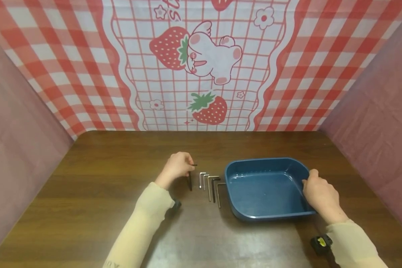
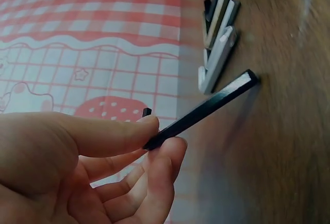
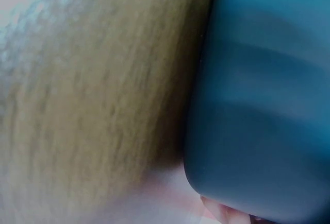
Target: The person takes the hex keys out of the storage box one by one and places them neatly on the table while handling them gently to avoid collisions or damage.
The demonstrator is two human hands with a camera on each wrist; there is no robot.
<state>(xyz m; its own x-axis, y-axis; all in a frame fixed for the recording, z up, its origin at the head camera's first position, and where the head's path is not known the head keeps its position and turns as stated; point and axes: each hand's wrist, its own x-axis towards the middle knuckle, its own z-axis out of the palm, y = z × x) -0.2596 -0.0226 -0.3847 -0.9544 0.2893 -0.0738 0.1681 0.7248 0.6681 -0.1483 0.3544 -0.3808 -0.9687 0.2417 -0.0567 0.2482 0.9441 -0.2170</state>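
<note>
My left hand (image 1: 178, 165) pinches a black hex key (image 2: 206, 106) between thumb and fingertips, near its bend. In the left wrist view the key's long arm slants down toward the wooden table, and its short end shows above the thumb. Just right of that hand, several L-shaped hex keys (image 1: 209, 190), silver, brass-toned and black, lie in a row on the tabletop. A blue tray (image 1: 264, 195) with nothing inside stands beside the row. At the tray's right side, my right hand (image 1: 321, 193) grips the rim; in the right wrist view only some fingertips show below the tray wall.
The wooden table (image 1: 97, 193) ends at a red-and-white checked cloth (image 1: 278, 108) printed with strawberries, hanging behind it. Pink cloth walls (image 1: 375, 111) stand on both sides. The rightmost hex key's short arm reaches the tray's left edge.
</note>
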